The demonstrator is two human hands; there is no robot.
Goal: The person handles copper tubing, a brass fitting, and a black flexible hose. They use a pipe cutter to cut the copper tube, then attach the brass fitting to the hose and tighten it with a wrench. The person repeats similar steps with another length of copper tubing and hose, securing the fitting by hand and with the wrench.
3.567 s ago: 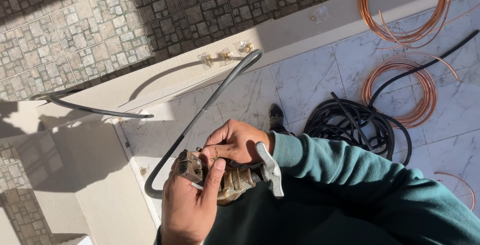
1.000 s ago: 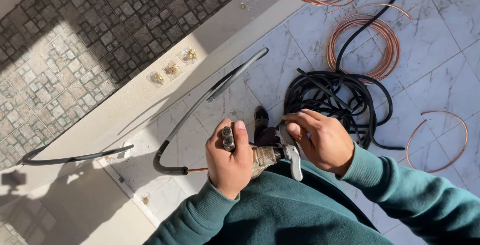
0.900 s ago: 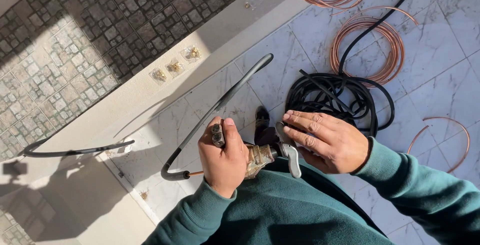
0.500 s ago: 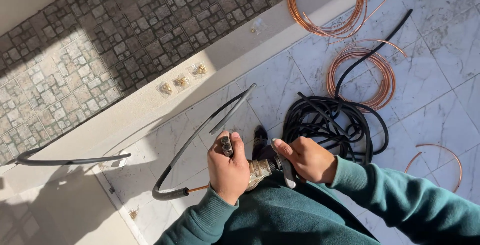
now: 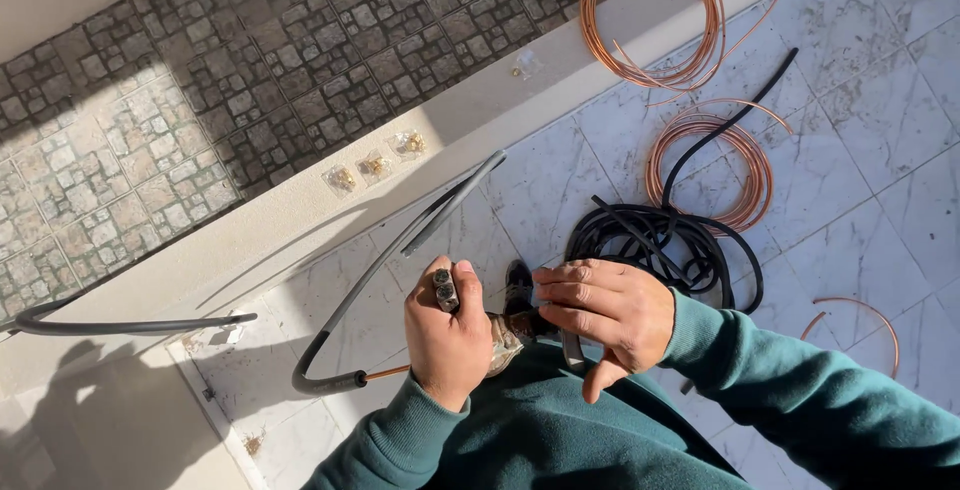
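- At your lap, over the marble floor (image 5: 880, 180), your left hand (image 5: 447, 335) is fisted around a metal tool (image 5: 444, 290); its two-barrelled end pokes up past your thumb.
- Your right hand (image 5: 603, 315) lies over the tool's other end, fingers stretched out side by side rather than curled tight. You touch it; a firm grip does not show.
- Below the tool, an insulated tube (image 5: 390, 260) runs across the floor with bare copper showing at its near end. It looks well apart from the tool's jaws, so I judge the tube end not yet worked.
- Nearby wait the black hose (image 5: 650, 240) and two copper coils (image 5: 650, 20), apparently untouched.
- On the ledge (image 5: 300, 220) sit small bags of fittings (image 5: 375, 165), none fitted, so most of the work seems ahead of you.
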